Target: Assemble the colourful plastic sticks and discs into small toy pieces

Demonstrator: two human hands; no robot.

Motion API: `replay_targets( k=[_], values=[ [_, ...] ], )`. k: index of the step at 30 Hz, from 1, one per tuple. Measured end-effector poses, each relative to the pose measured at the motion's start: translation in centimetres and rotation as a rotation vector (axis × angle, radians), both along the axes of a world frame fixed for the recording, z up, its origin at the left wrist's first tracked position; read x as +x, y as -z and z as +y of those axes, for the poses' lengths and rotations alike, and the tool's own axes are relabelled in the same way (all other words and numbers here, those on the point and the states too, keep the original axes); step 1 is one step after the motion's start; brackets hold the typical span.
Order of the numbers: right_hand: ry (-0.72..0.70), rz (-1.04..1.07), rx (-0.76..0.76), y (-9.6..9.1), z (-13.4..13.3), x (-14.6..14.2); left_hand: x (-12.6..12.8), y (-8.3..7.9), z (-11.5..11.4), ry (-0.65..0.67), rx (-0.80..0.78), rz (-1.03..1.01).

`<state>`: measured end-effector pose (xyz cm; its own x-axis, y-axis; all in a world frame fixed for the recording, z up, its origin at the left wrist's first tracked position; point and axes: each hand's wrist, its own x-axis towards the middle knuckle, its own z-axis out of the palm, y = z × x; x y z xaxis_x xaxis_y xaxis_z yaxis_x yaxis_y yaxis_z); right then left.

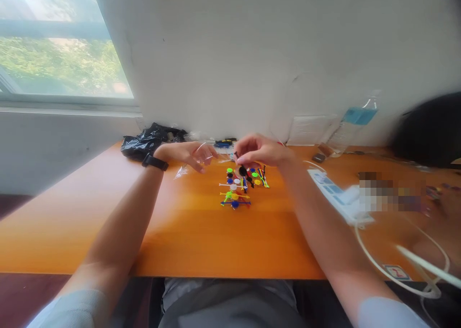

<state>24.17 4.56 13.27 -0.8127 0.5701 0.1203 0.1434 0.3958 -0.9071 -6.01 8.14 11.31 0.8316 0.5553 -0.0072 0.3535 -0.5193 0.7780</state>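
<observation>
My right hand [260,150] pinches a black plastic piece with a round disc [242,171] and thin arms, held above a group of small toy parts. My left hand [192,154] is to the left, thumb and fingers curved around crinkled clear plastic film [204,153]. On the table below lie several coloured discs and sticks, among them a green disc [229,170], a white disc [236,181] and a yellow disc [257,182]. Nearer to me, a blue stick with a disc [235,204] lies by yellow and green ones. My right fingers partly hide the far parts.
A black plastic bag [153,138] rests at the back left by the wall. To the right are a white power strip [329,188] and a looping white cable [374,282]. Several small objects and a blurred arm [437,227] appear at the far right of the table [216,246].
</observation>
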Motion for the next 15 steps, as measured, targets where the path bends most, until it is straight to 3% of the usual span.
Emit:
replay_targets(
  k=[4, 7, 11, 15],
  values=[
    [0.216, 0.346, 0.075, -1.7, -1.1, 1.0, 1.4, 0.0, -0.3, 0.079, -0.007, -0.019],
    [0.308, 0.454, 0.189, -2.9, -2.0, 1.2, 3.0, 0.0, -0.8, 0.170, -0.038, -0.069],
    [0.323, 0.346, 0.321, -3.8, -3.2, 1.2, 4.7, -0.6, -2.0, 0.232, -0.086, -0.117],
    [0.245, 0.175, 0.450, -4.2, -4.2, 0.7, 5.5, -1.3, -3.1, 0.254, -0.070, -0.184]
  ],
)
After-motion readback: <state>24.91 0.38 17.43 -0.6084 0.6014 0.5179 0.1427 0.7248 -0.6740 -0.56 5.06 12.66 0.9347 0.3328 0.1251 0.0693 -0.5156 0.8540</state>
